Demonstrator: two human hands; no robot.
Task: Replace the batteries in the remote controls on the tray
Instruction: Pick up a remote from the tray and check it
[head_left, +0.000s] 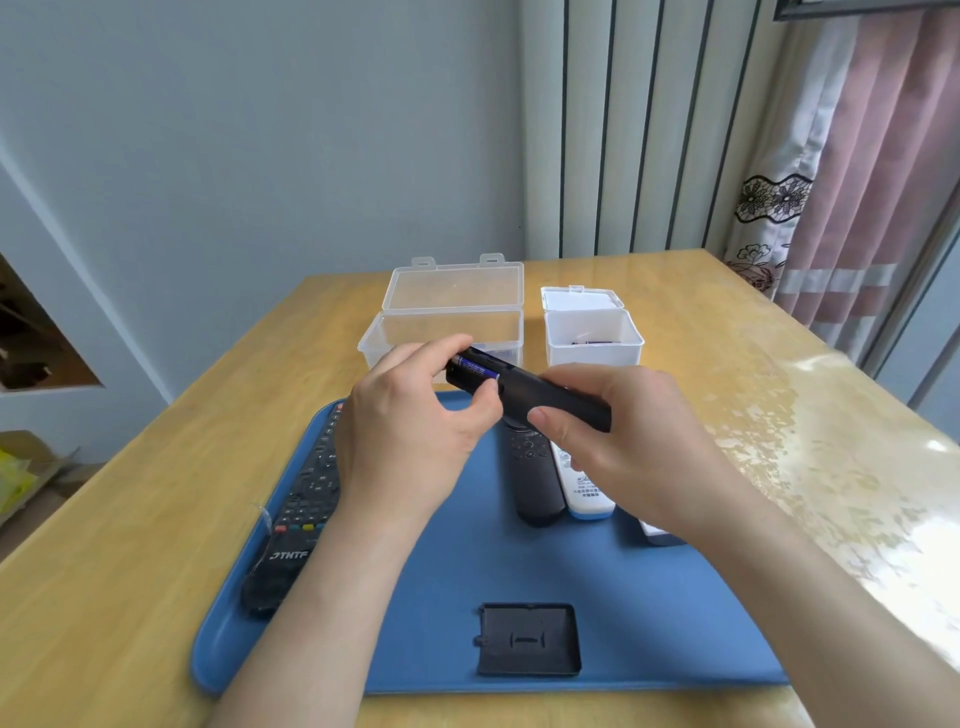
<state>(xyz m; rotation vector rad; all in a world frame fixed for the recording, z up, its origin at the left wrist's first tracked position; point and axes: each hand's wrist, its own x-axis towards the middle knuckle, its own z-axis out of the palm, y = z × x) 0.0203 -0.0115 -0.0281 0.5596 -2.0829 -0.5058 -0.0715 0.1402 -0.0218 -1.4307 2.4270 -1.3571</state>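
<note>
gripping remote (558, 402), fingers (441, 348) pinching battery (475, 370)

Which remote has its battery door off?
The black remote held by the left hand and right hand above the tray: its open end shows a blue battery. The THTF remote, dark remote and white remote lie on the tray.

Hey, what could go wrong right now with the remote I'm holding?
The blue battery sits in the open black remote, held above the tray by the left hand and right hand; it might slip out. The loose cover lies near the tray's front edge, where a forearm might knock it off.
</note>
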